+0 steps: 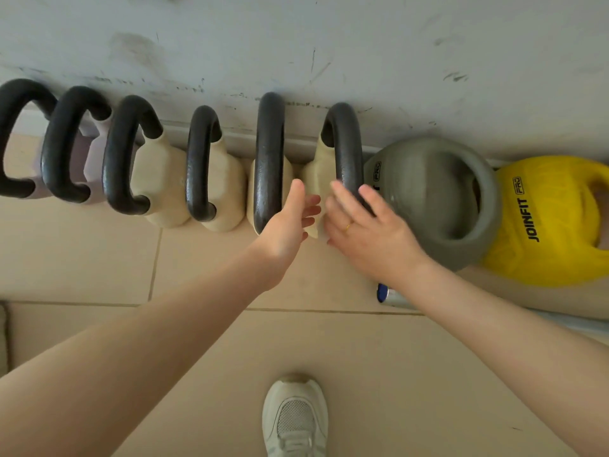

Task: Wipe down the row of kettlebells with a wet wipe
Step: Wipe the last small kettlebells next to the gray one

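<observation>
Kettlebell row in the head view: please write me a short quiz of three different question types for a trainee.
1. True or false: the yellow kettlebell stands at the left end of the row.
2. Which kettlebell do both hands meet at? A) a lilac one B) the cream kettlebell beside the grey kettlebell
3. Fill in: the right hand wears a ____.

Key: 1 false; 2 B; 3 ring. The left hand is open; no wipe is clearly visible.

The kettlebell handles (269, 159) are black. Two bodies at the left (94, 166) look pale lilac, the next four cream (227, 179). One kettlebell (428, 179) is grey, another yellow (557, 225) with black lettering. The floor (82, 252) is beige tile, the wall (329, 44) scuffed white, the shoe (295, 420) white.
</observation>
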Demonstrator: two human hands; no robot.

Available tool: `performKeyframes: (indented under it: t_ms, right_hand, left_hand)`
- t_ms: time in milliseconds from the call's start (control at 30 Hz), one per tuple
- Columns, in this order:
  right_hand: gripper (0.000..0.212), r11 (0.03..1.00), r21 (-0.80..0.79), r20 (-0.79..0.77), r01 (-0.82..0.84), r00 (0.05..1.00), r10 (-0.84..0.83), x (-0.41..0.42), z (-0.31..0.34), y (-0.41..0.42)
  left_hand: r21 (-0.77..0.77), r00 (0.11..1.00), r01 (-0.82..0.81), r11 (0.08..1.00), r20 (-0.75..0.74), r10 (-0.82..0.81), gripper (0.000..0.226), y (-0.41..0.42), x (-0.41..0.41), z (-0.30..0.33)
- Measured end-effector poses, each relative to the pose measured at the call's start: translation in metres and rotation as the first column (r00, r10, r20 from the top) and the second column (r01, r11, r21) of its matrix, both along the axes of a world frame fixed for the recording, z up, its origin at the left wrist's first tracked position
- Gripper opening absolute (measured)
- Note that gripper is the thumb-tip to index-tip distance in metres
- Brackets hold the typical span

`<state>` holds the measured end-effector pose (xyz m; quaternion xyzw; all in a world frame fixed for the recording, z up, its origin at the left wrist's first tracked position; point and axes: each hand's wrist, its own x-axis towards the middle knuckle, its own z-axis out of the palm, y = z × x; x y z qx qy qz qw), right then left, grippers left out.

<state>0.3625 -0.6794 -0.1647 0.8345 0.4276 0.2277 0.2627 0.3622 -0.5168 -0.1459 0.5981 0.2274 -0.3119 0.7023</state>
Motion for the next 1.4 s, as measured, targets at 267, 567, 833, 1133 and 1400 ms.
performKeyframes:
  t_ms: [267,567,833,1133,1400]
  right_hand:
    - [0.047,0.745,0.533,-0.31,0.401,0.912,-0.269,-0.022,-0.026,0.023]
    - [0.028,-0.372,0.398,-0.839,0.839,0.497,0.224,-0.04,-0.001,0.072]
    - [0.03,-0.375,0.219,-0.889,0.901,0.343,0.303,-0.021,0.022,0.061]
    - [0.034,-0.316,0.219,-0.921,0.923,0.303,0.247,0.029,0.035,0.059]
    - [0.037,-0.268,0.051,-0.841,0.962,0.186,0.508,0.013,0.039,0.042]
  left_hand:
    - [0.017,0.995,-0.009,1.0,0.101,0.007,0.05,0.0,-0.007,0.01]
    - [-0.054,0.996,-0.026,0.998,0.082,0.03,0.043,-0.004,-0.006,0.013]
    - [-0.015,0.992,-0.036,0.999,0.119,0.038,0.033,-0.006,0.001,0.019]
    - [0.03,0.989,-0.011,0.999,0.15,0.006,0.031,-0.009,0.001,0.017]
    - [0.034,0.992,-0.071,0.997,0.111,0.067,0.02,-0.02,0.008,0.02]
